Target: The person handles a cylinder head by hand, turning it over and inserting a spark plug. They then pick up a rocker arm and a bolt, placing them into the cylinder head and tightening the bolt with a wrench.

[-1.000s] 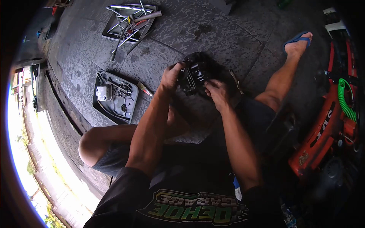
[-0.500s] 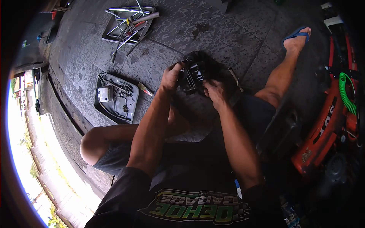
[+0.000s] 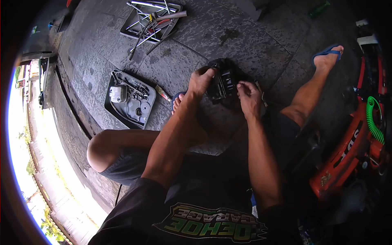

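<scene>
The person is sitting on the grey stone floor (image 3: pixel 253 45), holding a black, blocky engine part (image 3: pixel 222 81) just above it, between the knees. The left hand (image 3: pixel 201 81) is gripping the part's left side, fingers curled over its top edge. The right hand (image 3: pixel 249 96) is resting against the part's right side with thumb and forefinger pinched together near the top; whether something small is sitting between them, I cannot tell.

Left of the person's bare foot (image 3: pixel 178 102), a dark shallow metal tray (image 3: pixel 111 108) is lying on the floor, carrying a silvery carburettor-like piece (image 3: pixel 118 94) and small parts. Farther off, a second tray (image 3: pixel 176 8) is holding long steel hand tools (image 3: pixel 149 18). To the right, an orange machine (image 3: pixel 347 143) with a coiled green hose (image 3: pixel 373 118) is standing beside the outstretched leg.
</scene>
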The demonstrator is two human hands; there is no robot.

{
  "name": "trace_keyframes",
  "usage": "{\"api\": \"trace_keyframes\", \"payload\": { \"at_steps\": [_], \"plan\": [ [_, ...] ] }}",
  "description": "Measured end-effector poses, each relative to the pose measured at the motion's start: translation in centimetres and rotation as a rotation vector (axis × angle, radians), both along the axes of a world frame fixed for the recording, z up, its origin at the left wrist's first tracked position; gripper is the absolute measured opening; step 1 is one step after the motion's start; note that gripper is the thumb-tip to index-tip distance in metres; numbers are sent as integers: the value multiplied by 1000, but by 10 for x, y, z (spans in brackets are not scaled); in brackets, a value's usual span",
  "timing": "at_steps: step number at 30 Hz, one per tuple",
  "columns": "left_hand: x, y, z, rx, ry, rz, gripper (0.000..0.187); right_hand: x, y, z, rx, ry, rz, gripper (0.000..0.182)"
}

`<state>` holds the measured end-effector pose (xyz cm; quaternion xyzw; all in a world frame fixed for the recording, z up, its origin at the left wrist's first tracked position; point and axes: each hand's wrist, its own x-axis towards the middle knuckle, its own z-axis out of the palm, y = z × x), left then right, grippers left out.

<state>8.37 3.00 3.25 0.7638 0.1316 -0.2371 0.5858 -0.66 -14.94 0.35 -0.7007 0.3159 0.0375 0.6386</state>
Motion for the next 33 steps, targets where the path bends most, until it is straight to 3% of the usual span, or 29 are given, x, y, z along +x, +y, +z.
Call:
{"api": "trace_keyframes", "payload": {
  "at_steps": [2,3,4,6,12,28,33],
  "plan": [
    [2,-6,5,48,-19,-29,49,11,-7,22,-95,-240,133,20],
    [4,-7,4,64,10,-40,53,16,-9,33,-25,-291,189,20],
    [3,-9,3,59,11,-30,53,21,-11,38,-28,-290,200,20],
    [3,-14,4,69,-61,-21,56,31,-18,43,-327,-294,448,21],
    [3,-16,-2,112,-107,-15,60,45,-27,45,-449,-412,594,19],
    [2,-16,0,122,-75,2,58,48,-26,45,-475,-419,621,14],
    [2,-16,4,98,-95,3,58,43,-25,37,-407,-370,517,13]
  ]
}}
